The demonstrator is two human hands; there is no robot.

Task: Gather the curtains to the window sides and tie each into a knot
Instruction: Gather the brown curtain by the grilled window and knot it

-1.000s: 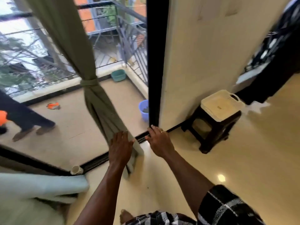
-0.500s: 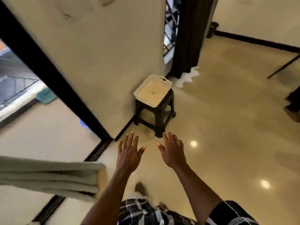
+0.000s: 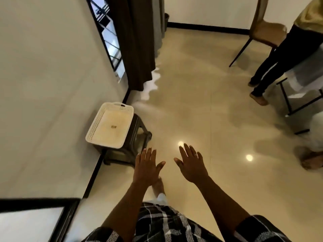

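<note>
A dark brown curtain [image 3: 136, 41] hangs loose beside a barred window [image 3: 108, 37] at the top, its hem near the floor, with a grey curtain [image 3: 159, 20] behind it. My left hand [image 3: 146, 167] and my right hand [image 3: 191, 165] float side by side over the floor in the lower middle, fingers spread and straight, holding nothing. Both are well short of the curtain. The knotted olive curtain from earlier is out of view.
A white plastic basket [image 3: 109, 127] sits on a dark stool [image 3: 132, 147] against the left wall. A person's legs [image 3: 267, 67] stand at the right by a chair [image 3: 262, 30] and a table frame [image 3: 293, 100]. A black door frame [image 3: 66, 217] is at the bottom left.
My view has swung right, away from the knotted olive curtain at the balcony door. My hands left that curtain and now hover empty, with the dark curtain ahead.
</note>
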